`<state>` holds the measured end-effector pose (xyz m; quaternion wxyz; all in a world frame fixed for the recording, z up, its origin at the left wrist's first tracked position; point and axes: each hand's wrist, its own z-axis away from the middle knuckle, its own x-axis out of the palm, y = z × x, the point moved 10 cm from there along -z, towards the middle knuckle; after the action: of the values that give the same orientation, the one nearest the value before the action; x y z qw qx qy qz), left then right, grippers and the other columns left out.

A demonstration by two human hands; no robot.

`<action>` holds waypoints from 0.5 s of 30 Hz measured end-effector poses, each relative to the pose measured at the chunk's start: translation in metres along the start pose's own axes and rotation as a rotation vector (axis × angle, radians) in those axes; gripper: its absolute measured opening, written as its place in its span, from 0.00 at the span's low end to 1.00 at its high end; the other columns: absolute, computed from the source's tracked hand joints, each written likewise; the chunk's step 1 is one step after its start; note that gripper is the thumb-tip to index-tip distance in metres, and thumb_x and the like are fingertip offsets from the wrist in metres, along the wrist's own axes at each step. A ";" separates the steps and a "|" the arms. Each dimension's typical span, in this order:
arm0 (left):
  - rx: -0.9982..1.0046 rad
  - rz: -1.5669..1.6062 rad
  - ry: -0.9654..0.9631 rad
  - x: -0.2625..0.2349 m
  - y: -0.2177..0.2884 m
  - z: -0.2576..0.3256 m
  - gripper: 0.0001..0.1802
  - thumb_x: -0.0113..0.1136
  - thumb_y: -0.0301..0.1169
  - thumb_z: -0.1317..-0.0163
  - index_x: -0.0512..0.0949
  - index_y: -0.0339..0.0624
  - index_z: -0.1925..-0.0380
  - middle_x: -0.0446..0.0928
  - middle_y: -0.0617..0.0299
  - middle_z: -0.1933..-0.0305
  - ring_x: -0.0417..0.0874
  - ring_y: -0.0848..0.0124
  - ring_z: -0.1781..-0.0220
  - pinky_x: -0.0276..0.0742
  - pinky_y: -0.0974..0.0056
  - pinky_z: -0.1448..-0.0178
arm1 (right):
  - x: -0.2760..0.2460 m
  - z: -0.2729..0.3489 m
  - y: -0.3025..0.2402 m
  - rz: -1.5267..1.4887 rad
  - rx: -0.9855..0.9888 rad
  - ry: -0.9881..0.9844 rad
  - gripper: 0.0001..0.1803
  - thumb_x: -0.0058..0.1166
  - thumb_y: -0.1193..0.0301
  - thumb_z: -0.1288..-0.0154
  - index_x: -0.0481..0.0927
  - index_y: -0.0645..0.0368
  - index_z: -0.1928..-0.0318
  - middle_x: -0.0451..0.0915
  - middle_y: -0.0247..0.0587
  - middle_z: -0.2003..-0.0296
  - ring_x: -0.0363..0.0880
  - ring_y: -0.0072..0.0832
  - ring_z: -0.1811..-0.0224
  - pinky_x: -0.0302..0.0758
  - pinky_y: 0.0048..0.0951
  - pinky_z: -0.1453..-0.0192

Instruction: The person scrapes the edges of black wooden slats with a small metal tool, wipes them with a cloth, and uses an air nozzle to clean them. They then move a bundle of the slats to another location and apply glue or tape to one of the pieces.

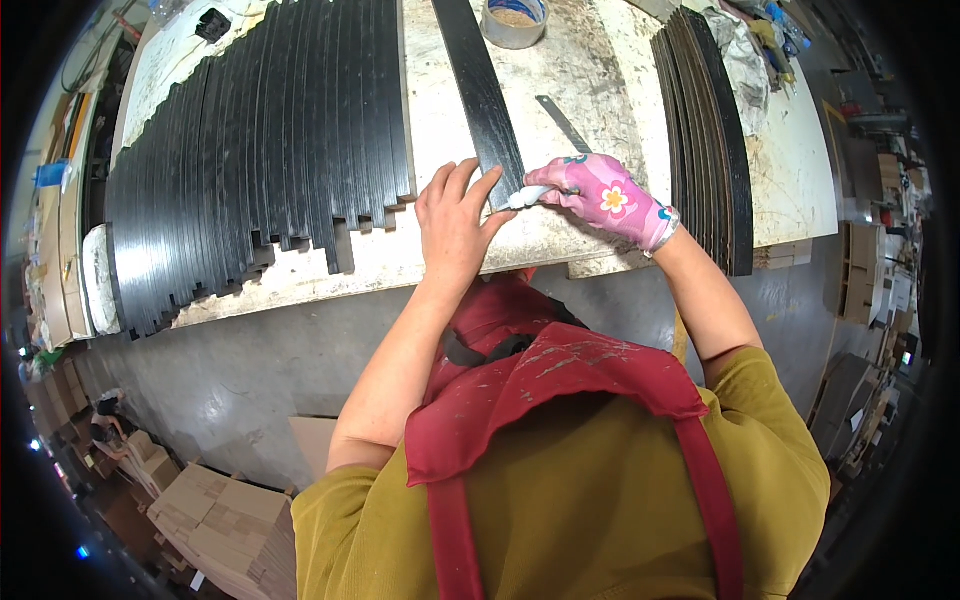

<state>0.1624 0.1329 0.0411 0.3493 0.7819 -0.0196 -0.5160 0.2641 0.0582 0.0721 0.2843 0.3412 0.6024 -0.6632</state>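
Observation:
A long black strip [482, 100] with a grain-like surface lies on the worktable, its near end in front of me. My left hand [452, 212] is bare, its fingers spread and lying at the strip's left edge and near end. My right hand [605, 200], in a pink flowered glove, is closed round a small white squeeze bottle [528, 197]. The bottle's nozzle points left at the strip's near end; I cannot tell whether it touches. What it holds does not show. A metal ruler [562, 123] lies just beyond the gloved hand.
Many black strips [270, 130] lie side by side on the left of the worktable [590, 60], ends uneven. More strips [710, 150] stand in a row at right. A tape roll [514, 22] sits at the far side. Cardboard boxes [225, 525] are stacked behind me; another person [112, 430] is there.

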 end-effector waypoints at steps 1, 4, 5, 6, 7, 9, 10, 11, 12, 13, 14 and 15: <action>0.002 0.001 -0.002 0.000 0.001 0.000 0.30 0.71 0.38 0.58 0.77 0.52 0.50 0.70 0.60 0.44 0.65 0.59 0.38 0.58 0.52 0.38 | 0.000 0.001 -0.001 0.015 -0.002 0.004 0.13 0.48 0.63 0.36 0.78 0.52 0.54 0.80 0.44 0.66 0.78 0.45 0.67 0.73 0.41 0.63; -0.004 -0.006 -0.005 0.000 -0.001 0.000 0.30 0.71 0.38 0.59 0.77 0.52 0.50 0.69 0.60 0.43 0.65 0.59 0.37 0.58 0.52 0.38 | 0.002 0.000 0.000 0.033 -0.009 0.005 0.13 0.49 0.64 0.37 0.78 0.52 0.53 0.80 0.44 0.66 0.78 0.44 0.67 0.73 0.41 0.63; -0.005 -0.005 -0.007 0.000 0.000 0.000 0.30 0.71 0.38 0.58 0.77 0.51 0.50 0.69 0.60 0.43 0.65 0.59 0.37 0.58 0.52 0.38 | 0.002 0.000 -0.001 0.039 -0.010 0.003 0.14 0.49 0.64 0.37 0.78 0.52 0.53 0.80 0.44 0.66 0.78 0.44 0.67 0.73 0.41 0.63; -0.006 -0.005 -0.008 0.000 0.000 0.000 0.30 0.71 0.38 0.58 0.77 0.51 0.50 0.69 0.59 0.43 0.65 0.59 0.37 0.58 0.52 0.38 | 0.003 0.001 -0.001 0.039 -0.010 0.003 0.14 0.49 0.64 0.37 0.78 0.52 0.53 0.80 0.44 0.66 0.78 0.44 0.67 0.73 0.41 0.63; -0.006 -0.005 -0.008 0.000 0.000 0.001 0.30 0.71 0.38 0.58 0.77 0.51 0.50 0.69 0.59 0.43 0.65 0.59 0.37 0.58 0.52 0.38 | 0.002 0.001 -0.001 0.049 -0.015 0.010 0.14 0.49 0.64 0.37 0.78 0.52 0.53 0.80 0.44 0.66 0.78 0.44 0.67 0.73 0.41 0.63; 0.003 0.003 0.000 -0.001 0.000 0.000 0.30 0.70 0.38 0.58 0.77 0.51 0.50 0.69 0.59 0.43 0.65 0.59 0.37 0.58 0.52 0.38 | 0.001 0.001 -0.002 0.059 -0.020 0.016 0.14 0.49 0.64 0.37 0.78 0.52 0.53 0.80 0.44 0.65 0.78 0.43 0.67 0.73 0.41 0.63; 0.002 0.002 0.001 -0.001 0.000 0.000 0.30 0.70 0.38 0.58 0.77 0.51 0.50 0.69 0.59 0.43 0.65 0.59 0.37 0.58 0.52 0.38 | 0.001 0.001 -0.003 0.054 -0.016 0.013 0.13 0.50 0.64 0.37 0.78 0.52 0.53 0.80 0.44 0.65 0.78 0.43 0.67 0.73 0.41 0.63; 0.004 0.006 -0.002 -0.001 0.000 0.000 0.30 0.70 0.38 0.58 0.76 0.50 0.50 0.69 0.59 0.43 0.65 0.59 0.37 0.58 0.52 0.38 | 0.001 0.001 -0.003 0.048 -0.012 0.010 0.13 0.50 0.64 0.37 0.78 0.52 0.53 0.80 0.44 0.65 0.78 0.43 0.67 0.73 0.41 0.63; 0.005 0.010 -0.004 -0.001 0.000 0.000 0.30 0.70 0.38 0.57 0.76 0.50 0.50 0.69 0.59 0.43 0.65 0.59 0.37 0.57 0.52 0.38 | 0.001 0.001 -0.003 0.048 -0.012 0.009 0.13 0.50 0.64 0.37 0.78 0.52 0.53 0.80 0.44 0.65 0.78 0.43 0.67 0.73 0.41 0.63; 0.004 0.009 -0.004 -0.001 0.000 0.000 0.30 0.70 0.38 0.57 0.76 0.50 0.50 0.69 0.59 0.43 0.65 0.59 0.37 0.57 0.52 0.38 | 0.002 0.001 -0.003 0.047 -0.015 0.005 0.13 0.50 0.65 0.37 0.78 0.52 0.53 0.80 0.44 0.65 0.78 0.43 0.67 0.73 0.41 0.63; 0.002 0.010 -0.007 -0.002 0.001 0.000 0.30 0.70 0.38 0.58 0.76 0.50 0.50 0.69 0.59 0.43 0.65 0.59 0.37 0.57 0.52 0.38 | 0.002 0.001 -0.004 0.047 -0.017 0.000 0.13 0.49 0.65 0.37 0.77 0.53 0.53 0.80 0.44 0.64 0.78 0.43 0.67 0.73 0.41 0.63; 0.000 0.012 -0.010 -0.002 0.001 0.000 0.30 0.70 0.38 0.58 0.76 0.50 0.50 0.69 0.59 0.43 0.65 0.59 0.37 0.57 0.53 0.38 | 0.002 0.001 -0.004 0.046 -0.018 -0.001 0.13 0.49 0.65 0.37 0.77 0.53 0.53 0.80 0.44 0.64 0.78 0.43 0.67 0.73 0.41 0.63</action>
<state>0.1618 0.1329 0.0429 0.3523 0.7792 -0.0258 -0.5177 0.2592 0.0577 0.0727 0.3030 0.3522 0.6000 -0.6513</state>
